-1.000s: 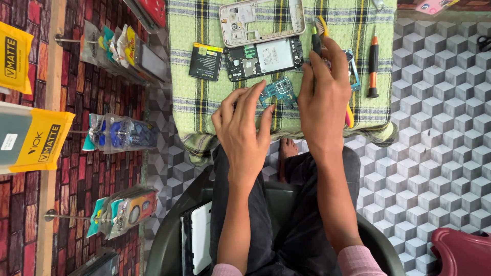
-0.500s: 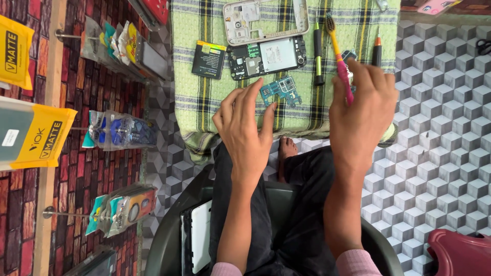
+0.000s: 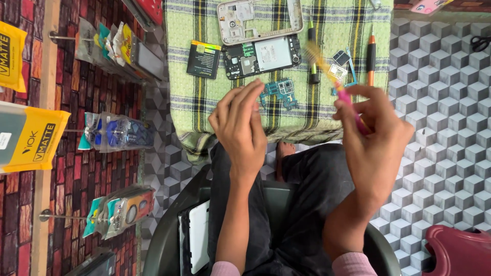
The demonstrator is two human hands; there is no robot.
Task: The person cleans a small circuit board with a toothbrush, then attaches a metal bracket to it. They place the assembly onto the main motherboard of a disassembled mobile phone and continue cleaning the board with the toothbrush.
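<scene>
My right hand (image 3: 376,140) is raised over the right edge of the checked cloth and grips a pink-handled brush (image 3: 337,87) with yellow bristles, blurred by motion. Held above the cloth's near edge, my left hand (image 3: 240,128) has its fingers loosely apart and empty, just short of a small blue-green circuit board (image 3: 280,93). Farther back lie an opened phone body (image 3: 262,56) with its board exposed, a white phone frame (image 3: 258,19) and a black battery (image 3: 203,59).
A green-tipped screwdriver (image 3: 312,48) and an orange-tipped one (image 3: 371,59) lie on the green checked cloth (image 3: 194,97), with small parts (image 3: 341,64) between them. Packaged accessories (image 3: 115,133) hang on the brick-pattern wall at left. A red stool (image 3: 458,253) stands at lower right.
My right hand has lifted the brush off the cloth and swung it to the right and nearer me. My left hand has drawn back from the circuit board and risen a little.
</scene>
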